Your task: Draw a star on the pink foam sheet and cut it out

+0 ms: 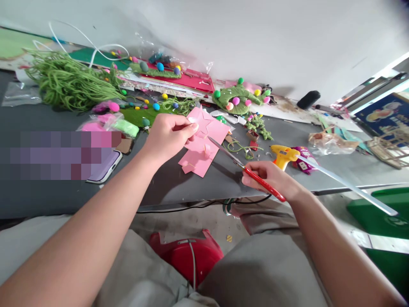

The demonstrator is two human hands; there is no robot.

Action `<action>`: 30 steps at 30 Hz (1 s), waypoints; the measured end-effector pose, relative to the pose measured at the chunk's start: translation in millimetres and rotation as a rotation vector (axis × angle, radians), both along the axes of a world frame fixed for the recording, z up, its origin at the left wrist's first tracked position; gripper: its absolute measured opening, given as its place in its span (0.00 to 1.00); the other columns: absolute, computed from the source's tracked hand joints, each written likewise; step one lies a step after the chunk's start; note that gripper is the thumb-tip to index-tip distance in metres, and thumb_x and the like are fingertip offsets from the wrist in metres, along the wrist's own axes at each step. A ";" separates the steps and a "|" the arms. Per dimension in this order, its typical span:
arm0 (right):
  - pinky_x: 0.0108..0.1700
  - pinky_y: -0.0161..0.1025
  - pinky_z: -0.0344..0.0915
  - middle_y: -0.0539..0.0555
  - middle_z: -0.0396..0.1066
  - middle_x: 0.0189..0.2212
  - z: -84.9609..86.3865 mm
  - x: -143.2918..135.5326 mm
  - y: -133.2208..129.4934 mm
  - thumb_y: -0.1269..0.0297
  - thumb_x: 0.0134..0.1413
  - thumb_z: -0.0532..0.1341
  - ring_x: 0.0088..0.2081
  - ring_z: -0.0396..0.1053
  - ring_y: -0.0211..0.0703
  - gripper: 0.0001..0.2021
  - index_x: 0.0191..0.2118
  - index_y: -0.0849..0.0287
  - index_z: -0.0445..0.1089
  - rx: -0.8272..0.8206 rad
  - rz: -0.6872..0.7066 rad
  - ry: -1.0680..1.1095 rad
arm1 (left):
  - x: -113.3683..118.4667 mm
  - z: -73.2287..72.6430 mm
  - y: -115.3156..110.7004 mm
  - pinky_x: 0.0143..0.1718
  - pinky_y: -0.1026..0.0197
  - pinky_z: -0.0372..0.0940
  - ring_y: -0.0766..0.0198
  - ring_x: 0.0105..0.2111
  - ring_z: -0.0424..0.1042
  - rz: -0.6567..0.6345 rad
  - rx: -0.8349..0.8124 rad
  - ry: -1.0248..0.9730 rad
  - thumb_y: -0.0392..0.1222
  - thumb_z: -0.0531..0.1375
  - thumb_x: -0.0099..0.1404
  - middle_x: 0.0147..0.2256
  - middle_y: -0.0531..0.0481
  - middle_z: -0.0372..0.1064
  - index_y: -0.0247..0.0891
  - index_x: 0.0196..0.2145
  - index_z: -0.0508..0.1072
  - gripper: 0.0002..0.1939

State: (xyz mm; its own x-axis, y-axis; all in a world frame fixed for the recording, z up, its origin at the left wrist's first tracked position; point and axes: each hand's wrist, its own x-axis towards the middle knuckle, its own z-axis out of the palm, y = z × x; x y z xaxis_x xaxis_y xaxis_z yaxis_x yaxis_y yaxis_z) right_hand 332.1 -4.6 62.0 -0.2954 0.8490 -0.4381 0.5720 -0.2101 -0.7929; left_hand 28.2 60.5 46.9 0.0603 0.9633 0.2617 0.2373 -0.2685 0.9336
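Observation:
Red-handled scissors [260, 181] are held in my right hand [270, 179], their blades together and pointing up and left over the pink paper. My left hand [172, 134] is closed in a pinch above the left part of that pink paper [215, 132]; what sits between its fingertips is too small to make out. A jagged outline shows on the paper, and small pink cut pieces [189, 167] lie at its lower left. Right of the paper rests a yellow glue gun [283, 155] with a long clear glue stick [348, 184] sticking out of it.
Green yarn [73, 81] is heaped at the back left. A phone [107, 168] lies left of my left forearm. Green wrapped shapes with coloured pompoms [235, 101] line the back. A purple packet [305, 160] is by the glue gun, and a green bin [377, 213] stands at the right.

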 end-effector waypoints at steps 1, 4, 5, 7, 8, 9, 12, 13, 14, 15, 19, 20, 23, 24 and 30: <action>0.27 0.36 0.42 0.44 0.54 0.23 -0.3 -0.1 0.1 0.48 0.44 0.78 0.26 0.47 0.34 0.26 0.28 0.57 0.63 0.004 0.000 0.002 | 0.8 0.4 -0.6 0.30 0.59 0.66 0.63 0.25 0.72 -0.001 -0.009 0.004 0.45 0.67 0.63 0.25 0.50 0.74 0.41 0.25 0.80 0.10; 0.28 0.36 0.42 0.44 0.54 0.23 -2.0 0.2 0.7 0.47 0.45 0.77 0.26 0.47 0.34 0.26 0.28 0.57 0.63 0.018 0.008 0.001 | 4.2 1.6 -2.9 0.31 0.59 0.67 0.63 0.26 0.72 -0.027 -0.035 0.012 0.44 0.66 0.63 0.25 0.49 0.76 0.40 0.25 0.80 0.10; 0.28 0.37 0.43 0.44 0.54 0.23 -2.8 0.6 0.9 0.47 0.45 0.77 0.26 0.47 0.35 0.25 0.28 0.56 0.63 0.026 0.012 -0.002 | 5.4 1.8 -3.5 0.31 0.59 0.67 0.63 0.26 0.72 -0.036 -0.037 0.013 0.44 0.66 0.63 0.25 0.49 0.76 0.40 0.26 0.80 0.10; 0.29 0.37 0.44 0.45 0.56 0.24 -4.6 1.5 1.4 0.47 0.45 0.77 0.27 0.49 0.36 0.25 0.28 0.56 0.64 0.040 0.019 -0.008 | 7.2 1.9 -4.1 0.31 0.59 0.66 0.63 0.26 0.72 -0.045 -0.032 0.015 0.45 0.66 0.64 0.25 0.49 0.75 0.39 0.25 0.80 0.11; 0.29 0.37 0.45 0.45 0.56 0.24 -5.4 2.0 1.7 0.47 0.45 0.77 0.27 0.49 0.36 0.24 0.29 0.56 0.65 0.047 0.021 -0.010 | 7.8 1.8 -4.2 0.31 0.59 0.65 0.63 0.26 0.72 -0.046 -0.030 0.017 0.45 0.66 0.64 0.24 0.49 0.75 0.39 0.25 0.80 0.11; 0.29 0.38 0.45 0.45 0.57 0.24 -6.1 2.4 1.9 0.47 0.45 0.77 0.27 0.50 0.36 0.24 0.29 0.56 0.65 0.050 0.023 -0.011 | 8.1 1.6 -4.1 0.30 0.60 0.65 0.64 0.26 0.72 -0.047 -0.029 0.019 0.45 0.66 0.64 0.24 0.49 0.75 0.39 0.25 0.80 0.11; 0.29 0.38 0.44 0.45 0.56 0.24 -7.3 2.6 2.3 0.47 0.47 0.77 0.27 0.49 0.36 0.24 0.29 0.56 0.64 0.049 0.022 -0.021 | 8.0 0.8 -3.9 0.30 0.60 0.65 0.64 0.25 0.71 -0.053 -0.029 0.025 0.45 0.66 0.64 0.24 0.50 0.75 0.39 0.25 0.80 0.11; 0.29 0.38 0.44 0.45 0.55 0.24 -7.3 2.2 2.2 0.46 0.47 0.77 0.27 0.48 0.36 0.25 0.28 0.56 0.64 0.049 0.021 -0.023 | 7.8 0.6 -3.8 0.30 0.60 0.65 0.64 0.25 0.71 -0.056 -0.029 0.026 0.45 0.66 0.64 0.25 0.50 0.75 0.40 0.25 0.80 0.11; 0.29 0.38 0.43 0.44 0.54 0.24 -7.0 1.7 2.1 0.46 0.47 0.76 0.27 0.48 0.36 0.25 0.28 0.56 0.63 0.048 0.020 -0.024 | 7.7 0.4 -3.9 0.30 0.60 0.65 0.64 0.25 0.71 -0.057 -0.028 0.024 0.45 0.66 0.64 0.25 0.50 0.75 0.40 0.25 0.80 0.11; 0.29 0.38 0.43 0.44 0.54 0.24 -6.6 1.0 1.9 0.45 0.48 0.76 0.27 0.48 0.35 0.25 0.28 0.56 0.63 0.048 0.019 -0.026 | 7.6 0.2 -3.9 0.30 0.60 0.65 0.64 0.25 0.71 -0.060 -0.028 0.020 0.45 0.66 0.64 0.25 0.50 0.75 0.40 0.25 0.80 0.11; 0.28 0.37 0.42 0.44 0.53 0.23 -4.8 -0.9 1.1 0.43 0.49 0.75 0.26 0.47 0.35 0.26 0.27 0.56 0.62 0.054 0.012 -0.055 | 7.8 -0.1 -3.5 0.30 0.60 0.65 0.64 0.25 0.71 -0.066 -0.038 0.015 0.46 0.67 0.64 0.25 0.50 0.75 0.40 0.25 0.80 0.11; 0.28 0.37 0.42 0.44 0.53 0.23 -4.6 -1.0 1.0 0.43 0.49 0.74 0.26 0.46 0.34 0.26 0.27 0.56 0.62 0.055 0.011 -0.059 | 7.8 -0.3 -3.2 0.30 0.60 0.65 0.64 0.25 0.71 -0.064 -0.038 0.018 0.45 0.67 0.64 0.25 0.50 0.76 0.40 0.25 0.80 0.11; 0.28 0.37 0.42 0.44 0.52 0.23 -4.1 -1.5 1.1 0.43 0.50 0.74 0.26 0.47 0.35 0.26 0.28 0.56 0.63 0.053 0.019 -0.051 | 7.4 -1.2 -2.3 0.30 0.61 0.65 0.66 0.25 0.70 -0.072 -0.030 0.018 0.44 0.67 0.64 0.25 0.50 0.76 0.39 0.25 0.80 0.11; 0.28 0.37 0.42 0.44 0.52 0.23 -4.0 -1.7 1.1 0.43 0.50 0.75 0.26 0.47 0.35 0.26 0.28 0.56 0.62 0.056 0.019 -0.051 | 7.2 -1.7 -2.0 0.30 0.61 0.65 0.66 0.25 0.70 -0.077 -0.027 0.013 0.44 0.67 0.64 0.25 0.50 0.76 0.39 0.25 0.80 0.11; 0.28 0.36 0.42 0.44 0.51 0.23 -4.4 -2.7 1.2 0.44 0.49 0.75 0.27 0.46 0.34 0.26 0.27 0.57 0.61 0.056 0.026 -0.054 | 7.2 -4.8 -0.1 0.28 0.61 0.64 0.67 0.23 0.70 -0.074 0.001 0.006 0.43 0.67 0.64 0.24 0.51 0.75 0.39 0.25 0.81 0.11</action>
State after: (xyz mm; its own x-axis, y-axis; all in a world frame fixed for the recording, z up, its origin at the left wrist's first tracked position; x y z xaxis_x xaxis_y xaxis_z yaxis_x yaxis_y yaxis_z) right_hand 329.3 -3.3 57.6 -0.2947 0.8649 -0.4063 0.6191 -0.1511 -0.7706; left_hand 35.4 60.4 42.1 0.1328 0.9558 0.2623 0.2226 -0.2866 0.9318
